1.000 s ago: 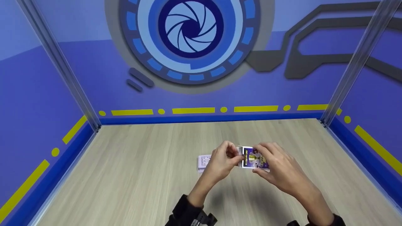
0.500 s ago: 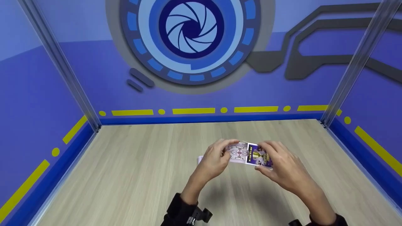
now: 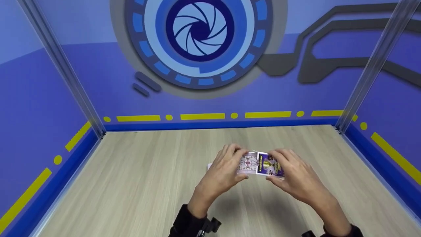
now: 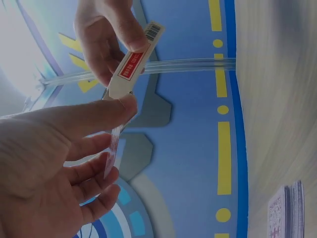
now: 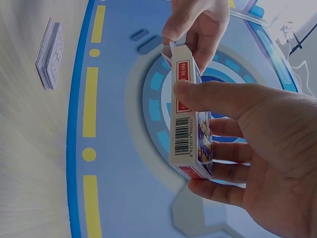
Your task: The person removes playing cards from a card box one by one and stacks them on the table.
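My right hand (image 3: 279,166) grips a purple playing-card box (image 3: 270,164) just above the table, thumb on one edge and fingers on the other. In the right wrist view the box (image 5: 181,130) shows a barcode and a red label, with its flap open at the far end. My left hand (image 3: 241,164) pinches a few patterned cards (image 3: 248,162) that stick out of the box's open left end. The left wrist view shows the thumb (image 4: 117,107) on the box end (image 4: 130,69) and a card edge (image 4: 113,148) against the fingers.
A stack of cards (image 3: 210,167) lies on the wooden table (image 3: 131,184) behind my left hand; the same stack (image 4: 287,212) shows in both wrist views (image 5: 50,55). Blue walls with yellow markings (image 3: 202,116) close the table on three sides.
A second ago my left hand was at the box's end with no cards showing. Patterned cards now stick out of the box between the two hands, and both hands have shifted slightly.
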Demonstrator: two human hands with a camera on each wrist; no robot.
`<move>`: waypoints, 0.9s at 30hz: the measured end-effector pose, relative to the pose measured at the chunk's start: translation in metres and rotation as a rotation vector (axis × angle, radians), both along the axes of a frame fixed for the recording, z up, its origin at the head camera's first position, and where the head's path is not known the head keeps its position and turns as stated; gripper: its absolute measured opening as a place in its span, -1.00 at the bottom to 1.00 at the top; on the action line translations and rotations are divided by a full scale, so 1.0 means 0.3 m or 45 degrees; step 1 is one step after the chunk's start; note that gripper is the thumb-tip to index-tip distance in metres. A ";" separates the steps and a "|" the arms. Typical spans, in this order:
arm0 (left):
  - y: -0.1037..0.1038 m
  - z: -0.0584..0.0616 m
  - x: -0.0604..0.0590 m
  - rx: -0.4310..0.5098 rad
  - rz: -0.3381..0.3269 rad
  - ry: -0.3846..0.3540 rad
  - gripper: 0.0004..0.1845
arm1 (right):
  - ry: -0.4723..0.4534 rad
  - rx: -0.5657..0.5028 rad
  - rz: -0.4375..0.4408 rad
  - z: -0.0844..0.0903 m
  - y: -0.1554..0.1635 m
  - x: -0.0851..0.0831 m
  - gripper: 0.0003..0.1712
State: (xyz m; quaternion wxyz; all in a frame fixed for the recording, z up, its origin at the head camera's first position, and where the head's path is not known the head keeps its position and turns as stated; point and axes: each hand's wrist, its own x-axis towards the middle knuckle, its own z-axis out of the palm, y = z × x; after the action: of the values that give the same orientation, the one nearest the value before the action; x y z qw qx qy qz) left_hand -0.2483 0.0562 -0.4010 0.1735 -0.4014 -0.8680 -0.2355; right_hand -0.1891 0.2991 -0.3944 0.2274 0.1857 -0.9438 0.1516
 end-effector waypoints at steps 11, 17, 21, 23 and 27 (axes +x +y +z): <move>-0.013 0.006 -0.005 -0.073 0.038 0.072 -0.33 | -0.040 -0.004 -0.027 0.009 0.001 0.008 -0.19; -0.050 0.025 -0.025 -0.013 0.052 -0.027 -0.39 | -0.050 -0.012 -0.063 0.021 0.017 0.012 -0.18; -0.078 0.036 -0.039 0.031 0.075 -0.092 -0.40 | -0.048 -0.020 -0.088 0.028 0.032 0.013 -0.20; -0.092 0.039 -0.047 0.047 0.084 -0.100 -0.39 | -0.046 -0.027 -0.101 0.031 0.038 0.013 -0.21; -0.117 0.033 -0.069 0.079 0.101 -0.115 -0.39 | -0.052 -0.047 -0.120 0.032 0.048 0.013 -0.22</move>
State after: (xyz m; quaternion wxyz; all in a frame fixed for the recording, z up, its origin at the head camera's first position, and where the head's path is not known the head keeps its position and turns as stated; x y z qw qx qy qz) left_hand -0.2689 0.0211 -0.3910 0.1556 -0.3501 -0.8823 -0.2733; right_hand -0.1851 0.3135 -0.3848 0.2185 0.1336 -0.9530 0.1618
